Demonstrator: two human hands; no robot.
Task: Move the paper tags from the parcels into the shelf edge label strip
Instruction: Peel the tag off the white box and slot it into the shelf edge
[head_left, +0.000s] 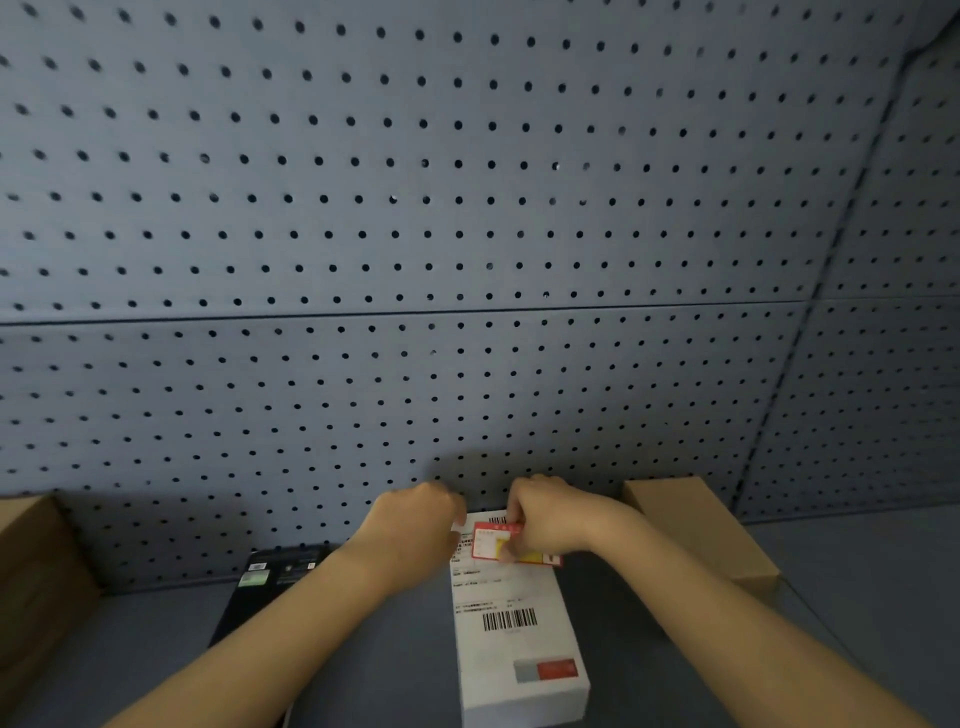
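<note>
A white parcel (514, 623) with barcodes lies lengthwise on the grey shelf, low in the middle of the view. A red and yellow paper tag (491, 543) rests across its far end. My right hand (545, 519) pinches the tag's right part, fingers curled over it. My left hand (415, 525) is curled at the parcel's far left corner, touching its edge; what its fingertips hold is hidden. The shelf edge label strip is out of view.
A black box (270, 582) lies left of the white parcel. Brown cardboard boxes stand at the far left (36, 577) and at the right (701, 525). A grey pegboard wall (467, 234) rises right behind the shelf (857, 571).
</note>
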